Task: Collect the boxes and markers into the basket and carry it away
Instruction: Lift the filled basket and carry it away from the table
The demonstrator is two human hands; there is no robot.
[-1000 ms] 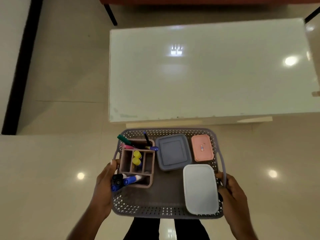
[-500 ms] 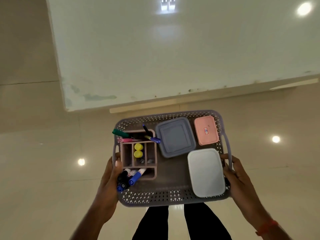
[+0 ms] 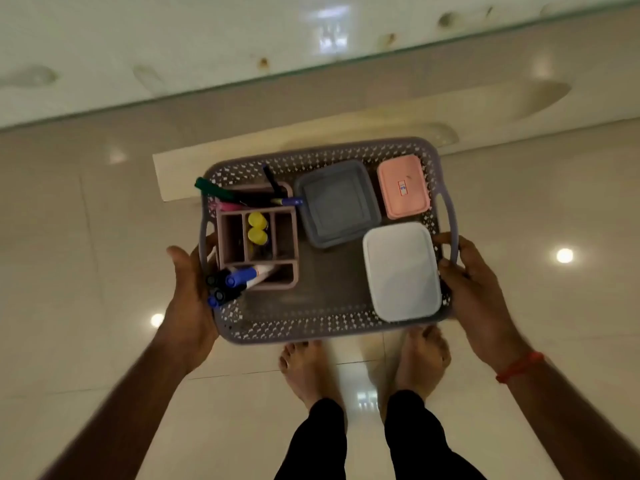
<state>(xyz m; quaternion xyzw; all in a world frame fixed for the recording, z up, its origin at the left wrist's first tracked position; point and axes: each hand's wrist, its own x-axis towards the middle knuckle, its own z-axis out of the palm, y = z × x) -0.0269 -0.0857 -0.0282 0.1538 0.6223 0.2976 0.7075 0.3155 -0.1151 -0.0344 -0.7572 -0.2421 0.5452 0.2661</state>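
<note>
The grey perforated basket point(image 3: 311, 327) is held above the tiled floor point(image 3: 86, 254), gripped at its side handles; the left hand point(image 3: 190, 299) is curled round one, the right hand point(image 3: 474, 296) closed on the other; three boxes are counted inside, white point(image 3: 401, 271), grey point(image 3: 337, 202) and pink point(image 3: 401, 187); a small sticker is seen on the pink lid, its writing unreadable; one divided holder point(image 3: 258, 237) is packed with markers point(image 3: 239, 278), too bunched to be counted.

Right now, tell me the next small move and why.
Probably step back and turn from the table: both the left hand and right hand already grip the basket, and the boxes and markers sit inside.
</note>
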